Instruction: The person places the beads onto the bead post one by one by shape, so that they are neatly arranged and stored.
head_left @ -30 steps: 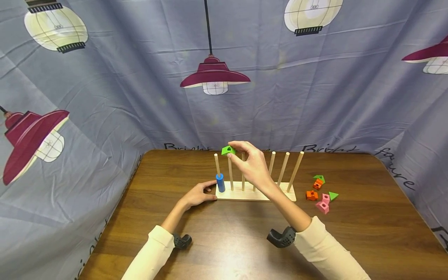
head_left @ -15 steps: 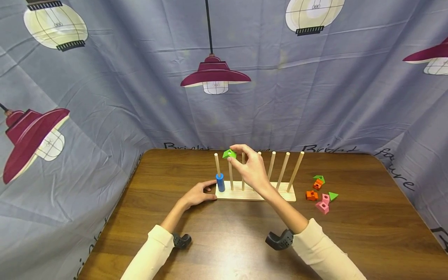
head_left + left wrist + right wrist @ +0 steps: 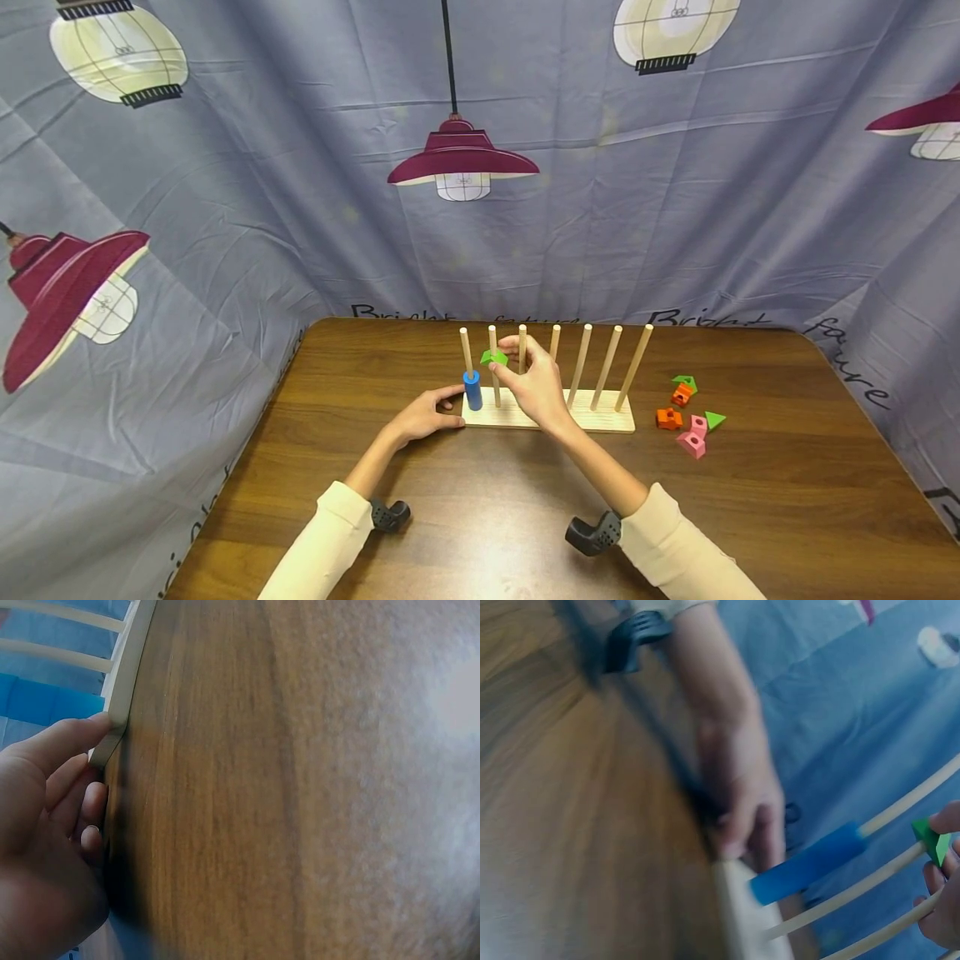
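A wooden pegboard (image 3: pixel 517 417) with several upright pegs lies at the middle of the table. Around its leftmost peg stands a blue cylinder (image 3: pixel 472 392). My left hand (image 3: pixel 420 419) grips the base's left end, its thumb (image 3: pixel 82 733) on the front edge and fingers going behind. My right hand (image 3: pixel 542 392) pinches a green triangular block (image 3: pixel 486 358) between thumb and fingers. That block is threaded on the second peg, with the peg's tip standing out above it and bare peg below. In the right wrist view, the green block (image 3: pixel 931 841) is beside the hand at the frame's edge.
To the right of the pegboard lie loose blocks with holes: orange ones (image 3: pixel 669 419), pink ones (image 3: pixel 692 444), and green triangles (image 3: pixel 714 420). A printed curtain (image 3: pixel 570 233) hangs along the table's back edge. Bare pegs (image 3: pixel 606 367) rise close to the right hand.
The right hand has lowered the green block from above the second peg's tip to partway down that peg. The left hand has stayed at the base's end.
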`<state>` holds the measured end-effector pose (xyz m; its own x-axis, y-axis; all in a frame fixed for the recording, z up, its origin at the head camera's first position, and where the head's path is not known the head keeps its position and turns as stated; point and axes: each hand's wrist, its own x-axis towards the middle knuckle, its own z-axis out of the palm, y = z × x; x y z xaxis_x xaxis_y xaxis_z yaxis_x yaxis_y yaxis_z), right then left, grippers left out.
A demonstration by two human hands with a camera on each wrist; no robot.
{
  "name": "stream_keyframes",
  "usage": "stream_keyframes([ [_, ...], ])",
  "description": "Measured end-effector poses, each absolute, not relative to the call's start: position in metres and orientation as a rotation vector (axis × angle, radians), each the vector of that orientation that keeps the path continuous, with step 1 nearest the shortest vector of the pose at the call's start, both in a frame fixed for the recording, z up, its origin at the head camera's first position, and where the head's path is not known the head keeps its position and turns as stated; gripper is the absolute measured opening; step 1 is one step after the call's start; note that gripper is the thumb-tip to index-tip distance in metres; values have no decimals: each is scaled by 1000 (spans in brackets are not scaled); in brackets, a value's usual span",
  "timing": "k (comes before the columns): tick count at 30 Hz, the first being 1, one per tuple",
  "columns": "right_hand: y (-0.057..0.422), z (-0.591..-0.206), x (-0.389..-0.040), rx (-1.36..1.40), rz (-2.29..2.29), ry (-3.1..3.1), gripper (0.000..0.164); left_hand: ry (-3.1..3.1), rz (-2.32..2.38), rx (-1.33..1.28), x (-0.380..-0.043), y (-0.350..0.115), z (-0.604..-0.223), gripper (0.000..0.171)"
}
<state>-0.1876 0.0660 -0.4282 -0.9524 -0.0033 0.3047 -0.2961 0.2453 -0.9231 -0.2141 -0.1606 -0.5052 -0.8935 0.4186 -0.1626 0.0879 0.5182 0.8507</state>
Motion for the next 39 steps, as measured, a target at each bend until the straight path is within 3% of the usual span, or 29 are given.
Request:
stream_keyframes([
  [8,65,-475,-187,164,1763,-2422,26,2420,1323,423,-214,-161,-506,64],
  [17,66,-502,-190,132,1705,-2508,25,2417,1321,406,-215,-161,-506,65],
  [27,70,-508,-189,146,1607,-2545,28,2422,1315,424,-216,-160,-506,65],
  [35,92,-498,-170,284,1679,-2609,53,2442,1298,450,-217,-161,-509,65],
  [39,116,-491,-160,338,1657,-2611,46,2434,1306,445,-218,-161,-510,65],
])
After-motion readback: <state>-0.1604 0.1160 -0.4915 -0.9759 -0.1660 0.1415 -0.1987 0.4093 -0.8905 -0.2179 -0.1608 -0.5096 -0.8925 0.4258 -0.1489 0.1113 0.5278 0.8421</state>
